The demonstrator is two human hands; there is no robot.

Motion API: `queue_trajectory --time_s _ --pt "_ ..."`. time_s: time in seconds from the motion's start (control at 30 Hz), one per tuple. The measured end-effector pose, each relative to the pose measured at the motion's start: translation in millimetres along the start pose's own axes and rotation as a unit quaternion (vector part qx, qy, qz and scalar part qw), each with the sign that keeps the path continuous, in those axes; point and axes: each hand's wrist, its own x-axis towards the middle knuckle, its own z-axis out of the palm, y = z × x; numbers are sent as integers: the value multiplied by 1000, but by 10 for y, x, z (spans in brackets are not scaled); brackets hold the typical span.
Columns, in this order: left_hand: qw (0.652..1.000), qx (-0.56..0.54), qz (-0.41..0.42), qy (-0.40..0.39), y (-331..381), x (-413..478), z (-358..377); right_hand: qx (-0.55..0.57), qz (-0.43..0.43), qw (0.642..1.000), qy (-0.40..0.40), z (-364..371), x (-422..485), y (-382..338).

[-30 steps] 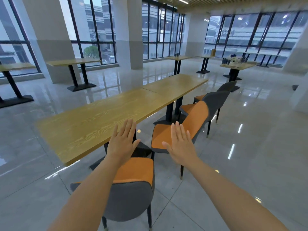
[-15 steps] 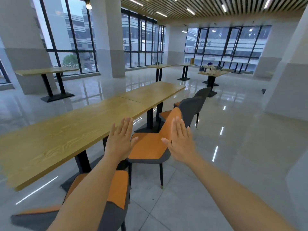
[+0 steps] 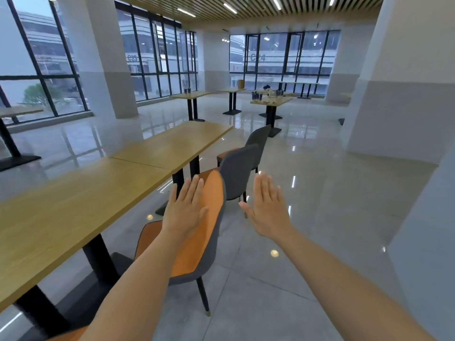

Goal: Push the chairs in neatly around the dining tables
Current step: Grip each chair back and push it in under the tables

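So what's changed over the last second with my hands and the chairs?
You walked forward along the long table: the first chair has slid out of view and the next chair is now under your left hand. The right hand stays beside it. Both hands remain flat and open, holding nothing.

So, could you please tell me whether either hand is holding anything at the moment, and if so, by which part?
Nothing is held. The left hand and right hand are both flat and open, raised in front of the nearest orange chair, with no grip on it.
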Motion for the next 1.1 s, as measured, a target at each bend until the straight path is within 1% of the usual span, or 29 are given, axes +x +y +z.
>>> queue_trajectory --time_s 0.1,0.23,0.3,0.37,0.5,0.6,0.77,0.87,1.0,1.1 --pt "999 16 26 -15 141 808 147 2 21 1000 -1 1 624 329" --pt "998 11 61 -24 406 1790 448 -5 40 999 6 26 1363 857" --pt "997 11 69 -31 581 2246 620 -11 49 999 15 79 1698 1181" --pt "996 8 75 -43 775 2709 779 -11 62 998 6 162 2047 1538" --pt "995 0 87 -48 1172 3658 1146 -20 60 998 -5 299 2795 2258" --pt "996 -2 79 -35 1468 4416 1400 -14 49 999 1 381 3459 2840" --pt "999 -17 42 -30 2013 5797 1652 -14 23 1000 6 347 4684 3860" --pt "999 -11 40 -32 2173 6354 1774 -11 18 1000 1 354 5183 4225" --pt "999 -19 15 -40 2406 7308 2187 -9 5 1000 -15 590 6001 4816" --pt "999 -13 12 -40 2565 8021 2635 -14 -3 1000 -22 835 6658 5258"
